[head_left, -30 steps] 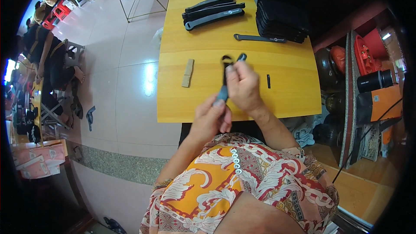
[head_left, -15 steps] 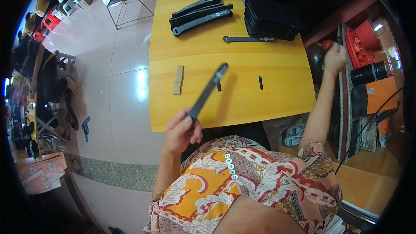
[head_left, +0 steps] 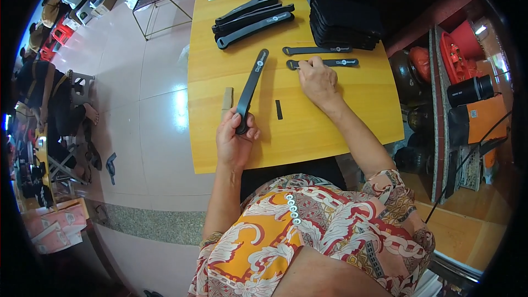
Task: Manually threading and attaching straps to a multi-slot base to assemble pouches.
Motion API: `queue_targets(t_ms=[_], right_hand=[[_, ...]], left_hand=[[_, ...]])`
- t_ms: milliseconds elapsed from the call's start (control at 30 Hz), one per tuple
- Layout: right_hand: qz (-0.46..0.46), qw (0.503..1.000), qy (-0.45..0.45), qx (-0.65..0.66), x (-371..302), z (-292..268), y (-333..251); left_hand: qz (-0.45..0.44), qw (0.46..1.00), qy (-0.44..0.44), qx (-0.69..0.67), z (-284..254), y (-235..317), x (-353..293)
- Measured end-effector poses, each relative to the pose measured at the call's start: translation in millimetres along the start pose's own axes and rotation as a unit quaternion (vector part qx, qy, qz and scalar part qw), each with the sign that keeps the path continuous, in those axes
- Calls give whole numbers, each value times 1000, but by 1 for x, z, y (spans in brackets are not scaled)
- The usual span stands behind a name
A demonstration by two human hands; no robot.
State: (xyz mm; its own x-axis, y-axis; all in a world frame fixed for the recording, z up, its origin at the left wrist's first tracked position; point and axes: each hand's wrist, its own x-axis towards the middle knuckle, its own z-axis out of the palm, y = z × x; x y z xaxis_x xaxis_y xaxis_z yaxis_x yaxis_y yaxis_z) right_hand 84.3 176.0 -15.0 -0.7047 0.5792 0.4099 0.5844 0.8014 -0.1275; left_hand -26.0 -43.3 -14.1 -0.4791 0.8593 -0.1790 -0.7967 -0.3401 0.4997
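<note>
My left hand (head_left: 235, 142) still pinches the long black strap (head_left: 251, 88) by its near end. My right hand (head_left: 318, 81) has come back from the right edge of the surface (head_left: 352, 126); its fingers now press flat on a short strap (head_left: 323, 63).

Left hand (head_left: 235, 142) gripping near end of long black strap (head_left: 251, 89), strap angled up across yellow table (head_left: 341, 132). Right hand (head_left: 317, 81) resting on thin black strap (head_left: 324, 63). Small black piece (head_left: 279, 109) between hands. Stack of black straps (head_left: 253, 16) farther back.

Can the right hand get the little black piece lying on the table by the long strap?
Probably yes. The right hand rests on a strap close to the small black piece, and only bare table lies between them.
</note>
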Motion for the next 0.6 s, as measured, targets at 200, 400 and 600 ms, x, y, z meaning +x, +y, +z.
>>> queue_targets(t_ms=[200,400,600], right_hand=[[3,1000,4,28,7,1,-2],[-4,999,35,24,4,-16,-13],[-36,964,33,262,-34,-40,-65]], left_hand=[[-3,1000,-13,-11,-6,-1,1],[-15,1000,-7,6,-10,-3,5],[-39,999,-13,-23,-10,-1,6]])
